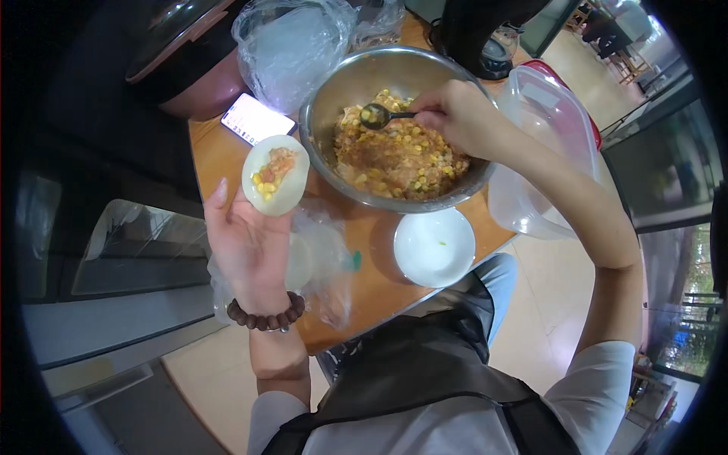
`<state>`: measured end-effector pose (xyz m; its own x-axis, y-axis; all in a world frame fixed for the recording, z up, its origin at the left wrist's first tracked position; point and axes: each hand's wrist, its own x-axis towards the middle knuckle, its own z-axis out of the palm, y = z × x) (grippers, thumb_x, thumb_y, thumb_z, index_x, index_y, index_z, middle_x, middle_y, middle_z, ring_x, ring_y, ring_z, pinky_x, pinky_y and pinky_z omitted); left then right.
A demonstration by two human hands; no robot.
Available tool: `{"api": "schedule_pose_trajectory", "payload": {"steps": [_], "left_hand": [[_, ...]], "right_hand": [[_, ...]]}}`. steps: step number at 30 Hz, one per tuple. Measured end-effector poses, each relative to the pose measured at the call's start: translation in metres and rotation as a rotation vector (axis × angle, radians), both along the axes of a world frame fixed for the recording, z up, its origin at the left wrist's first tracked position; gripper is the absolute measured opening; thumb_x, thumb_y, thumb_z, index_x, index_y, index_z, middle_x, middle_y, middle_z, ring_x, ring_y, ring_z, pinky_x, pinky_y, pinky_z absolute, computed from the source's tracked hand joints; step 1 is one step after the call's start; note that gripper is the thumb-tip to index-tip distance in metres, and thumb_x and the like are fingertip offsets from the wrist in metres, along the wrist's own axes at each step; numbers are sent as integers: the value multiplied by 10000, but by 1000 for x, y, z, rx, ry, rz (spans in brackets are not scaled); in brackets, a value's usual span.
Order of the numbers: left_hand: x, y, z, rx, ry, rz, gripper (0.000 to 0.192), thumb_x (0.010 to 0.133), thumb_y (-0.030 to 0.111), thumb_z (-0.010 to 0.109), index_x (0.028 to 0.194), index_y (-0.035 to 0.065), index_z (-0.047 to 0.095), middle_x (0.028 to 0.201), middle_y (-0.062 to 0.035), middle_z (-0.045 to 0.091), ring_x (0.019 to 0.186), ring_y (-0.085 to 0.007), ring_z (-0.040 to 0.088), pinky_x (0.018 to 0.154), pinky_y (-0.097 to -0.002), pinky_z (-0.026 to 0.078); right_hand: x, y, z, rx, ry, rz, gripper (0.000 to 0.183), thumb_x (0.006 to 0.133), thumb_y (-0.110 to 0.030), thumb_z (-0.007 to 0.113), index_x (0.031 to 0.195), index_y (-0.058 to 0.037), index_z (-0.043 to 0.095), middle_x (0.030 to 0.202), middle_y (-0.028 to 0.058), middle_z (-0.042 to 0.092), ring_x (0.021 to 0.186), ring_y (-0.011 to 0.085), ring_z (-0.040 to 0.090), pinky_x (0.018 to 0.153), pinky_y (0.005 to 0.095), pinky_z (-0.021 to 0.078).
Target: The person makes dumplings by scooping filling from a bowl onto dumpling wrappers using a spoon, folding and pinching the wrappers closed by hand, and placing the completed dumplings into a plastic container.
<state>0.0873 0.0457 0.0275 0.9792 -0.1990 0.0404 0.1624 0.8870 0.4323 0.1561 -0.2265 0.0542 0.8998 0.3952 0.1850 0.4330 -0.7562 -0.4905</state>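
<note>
My left hand (250, 227), palm up with a beaded bracelet at the wrist, supports a round dumpling wrapper (293, 196) on its fingers. A strip of filling (273, 173) with corn kernels lies across the wrapper. My right hand (455, 116) grips the handle of a small dark spoon (376, 116) above a large stainless steel bowl (392, 202). In the spoon's bowl is a little of the corn filling. The steel bowl holds a broad heap of minced filling with corn (398, 153). A white bowl (434, 247) with a small green bit inside stands just below it.
A lit phone (257, 120) lies left of the steel bowl, near a clear plastic bag (296, 51) and a large pot-like appliance (205, 85). Another plastic bag with wrappers (318, 256) is beside my left hand. At right stands a translucent plastic tub (546, 148); a coffee maker (483, 34) is behind.
</note>
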Motion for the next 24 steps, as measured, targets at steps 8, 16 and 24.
{"api": "schedule_pose_trajectory", "payload": {"steps": [8, 16, 24], "left_hand": [[0, 5, -5, -16, 51, 28, 444, 895, 243, 385, 1234, -43, 384, 1258, -186, 457, 1190, -284, 417, 1023, -404, 304], [3, 2, -7, -33, 74, 25, 442, 898, 233, 374, 1242, -45, 374, 1261, -189, 452, 1202, -291, 403, 1032, -411, 294], [1, -3, -2, -7, 127, 73, 465, 894, 233, 376, 1258, -54, 347, 1276, -193, 434, 1221, -290, 378, 1037, -409, 287]], "right_hand": [[25, 25, -26, -216, -200, 151, 157, 684, -15, 569, 821, -24, 645, 759, 151, 627, 741, 309, 608, 672, 402, 480], [-9, 35, -19, -313, -203, 377, 185, 628, -23, 563, 806, -28, 613, 771, 132, 594, 771, 299, 602, 659, 368, 497], [-39, 24, -2, -93, -11, 353, 102, 614, 1, 553, 706, 5, 598, 730, 182, 594, 732, 358, 590, 651, 410, 476]]}}
